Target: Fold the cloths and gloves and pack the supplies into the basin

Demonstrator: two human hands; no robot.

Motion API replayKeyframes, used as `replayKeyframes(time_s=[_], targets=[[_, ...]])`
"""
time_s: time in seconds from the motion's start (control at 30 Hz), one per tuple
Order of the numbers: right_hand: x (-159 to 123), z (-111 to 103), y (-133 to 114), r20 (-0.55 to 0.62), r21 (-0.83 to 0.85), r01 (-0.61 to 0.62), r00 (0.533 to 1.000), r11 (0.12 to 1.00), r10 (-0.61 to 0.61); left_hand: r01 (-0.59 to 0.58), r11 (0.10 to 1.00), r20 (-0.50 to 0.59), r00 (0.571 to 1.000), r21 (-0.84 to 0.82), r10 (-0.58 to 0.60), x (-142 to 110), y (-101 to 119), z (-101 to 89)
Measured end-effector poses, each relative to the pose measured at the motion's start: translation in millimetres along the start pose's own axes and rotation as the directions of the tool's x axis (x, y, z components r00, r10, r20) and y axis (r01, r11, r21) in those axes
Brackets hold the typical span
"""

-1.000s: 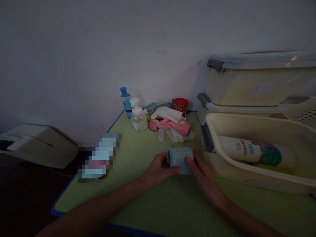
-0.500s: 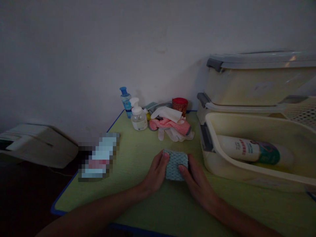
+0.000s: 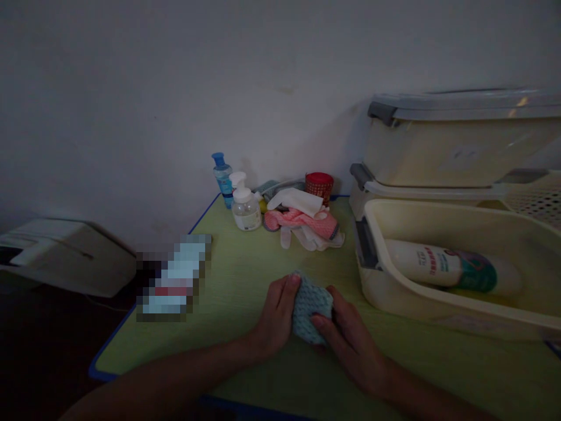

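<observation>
A light blue folded cloth (image 3: 310, 310) with a knit-like texture is held between both hands above the green table (image 3: 236, 275). My left hand (image 3: 277, 310) pinches its upper left edge, thumb on top. Around its right side, my right hand (image 3: 348, 333) is closed, with the thumb pressed on the face of the cloth and the fingers behind it. The cloth is tilted, its right side lower. The fingers under the cloth are partly hidden.
At the back stand a blue bottle (image 3: 223, 182), a pump bottle (image 3: 246, 209), a pink cloth (image 3: 302, 221) with white gloves (image 3: 295, 202), and a red canister (image 3: 319, 187). A cream bin (image 3: 438, 313) holds a white-and-green bottle (image 3: 438, 264). A blurred flat object (image 3: 179, 275) lies left.
The folded cloth has tipped, with its right side turning downward. Both hands have come slightly lower and keep hold of it.
</observation>
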State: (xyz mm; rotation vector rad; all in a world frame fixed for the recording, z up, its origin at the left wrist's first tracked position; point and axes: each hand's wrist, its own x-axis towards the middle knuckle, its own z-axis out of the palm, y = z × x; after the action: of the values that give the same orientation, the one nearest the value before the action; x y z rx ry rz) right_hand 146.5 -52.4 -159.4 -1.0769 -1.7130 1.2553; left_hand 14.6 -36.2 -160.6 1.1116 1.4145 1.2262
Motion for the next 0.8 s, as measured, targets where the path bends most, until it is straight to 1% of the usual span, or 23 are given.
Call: replayKeyframes(time_s=[0.03,0.07,0.13,0.17,0.2,0.27,0.33,0.4,0.53,0.63,0.7,0.73,0.8], targets=[[0.7,0.6,-0.7,0.01,0.06,-0.028,1.0,0.998,0.028,0.013,1.0,-0.011,1.0,-0.016,-0.013,0.8,-0.3,0.6],[1.9,1.1,-1.3,0.019,0.127,-0.058,0.998,0.99,0.056,0.015,1.0,0.005,1.0,-0.024,-0.015,2.2,-0.4,1.2],[5.1,1.2,-2.2,0.017,0.23,-0.102,0.995,0.968,0.101,-0.017,1.0,0.083,0.996,-0.021,0.018,6.0,-0.4,1.9],[6.6,0.7,-2.4,0.001,0.242,-0.106,0.994,0.964,0.109,-0.046,0.999,0.125,0.991,-0.011,0.047,7.7,-0.1,2.0],[7.9,-0.1,-2.6,-0.024,0.226,-0.096,0.994,0.969,0.104,-0.078,0.997,0.161,0.984,0.002,0.076,9.0,0.1,2.0],[9.3,-2.1,-2.9,-0.097,0.141,-0.06,0.993,0.988,0.074,-0.136,0.99,0.206,0.97,0.024,0.128,9.5,0.6,1.7],[9.6,-3.6,-3.3,-0.157,0.072,-0.045,0.986,0.996,0.056,-0.167,0.985,0.233,0.96,0.045,0.152,8.2,0.4,1.3],[9.6,-4.0,-4.1,-0.195,0.067,-0.055,0.978,0.996,0.067,-0.178,0.982,0.242,0.957,0.062,0.158,6.3,-0.3,1.0],[9.2,-2.8,-7.5,-0.198,0.088,-0.089,0.975,0.992,0.105,-0.145,0.987,0.244,0.962,0.064,0.126,3.8,-2.1,0.9],[7.8,-2.5,-10.2,-0.143,0.1,-0.12,0.981,0.988,0.133,-0.085,0.995,0.235,0.969,0.043,0.073,4.0,-1.2,1.0],[7.2,-3.7,-10.4,-0.117,0.108,-0.113,0.985,0.988,0.126,-0.033,0.999,0.236,0.971,0.012,0.029,5.8,1.0,1.2],[7.3,-4.8,-9.9,-0.118,0.101,-0.096,0.987,0.99,0.108,-0.009,1.0,0.256,0.967,-0.013,0.012,7.2,2.2,1.4],[8.3,-7.6,-8.1,-0.14,0.07,-0.05,0.988,0.996,0.059,0.021,0.997,0.336,0.942,-0.071,0.004,10.2,4.3,1.7]])
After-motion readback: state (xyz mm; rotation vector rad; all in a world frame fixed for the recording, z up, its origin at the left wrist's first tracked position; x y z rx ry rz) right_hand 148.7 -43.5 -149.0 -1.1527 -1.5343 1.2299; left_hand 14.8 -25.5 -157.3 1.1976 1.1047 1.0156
